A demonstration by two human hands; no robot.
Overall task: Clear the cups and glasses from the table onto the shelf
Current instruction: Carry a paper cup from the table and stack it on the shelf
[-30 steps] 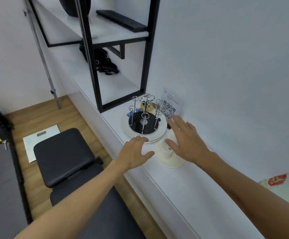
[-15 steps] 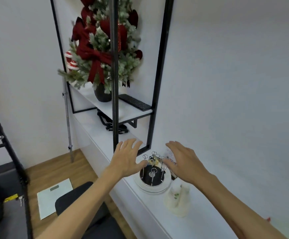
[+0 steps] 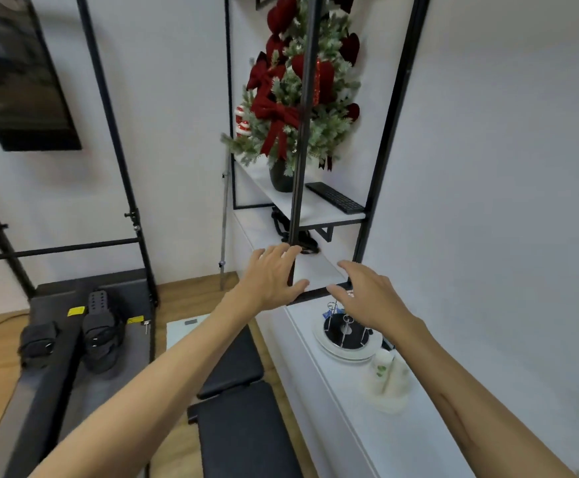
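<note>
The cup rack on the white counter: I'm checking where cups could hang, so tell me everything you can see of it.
The cup rack is a round stand: a glossy black disc set on a white plate-like base, with thin metal posts ending in small loops. No cup hangs on the posts in view. It stands upright on the white counter, beside blurred pale cups. The right hand hovers above, covering part of it.

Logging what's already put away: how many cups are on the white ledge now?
1 that I can make out: a white paper cup with a green leaf print, standing on a white saucer just nearer than the round cup rack. It is blurred, so stacked cups may hide there.
</note>
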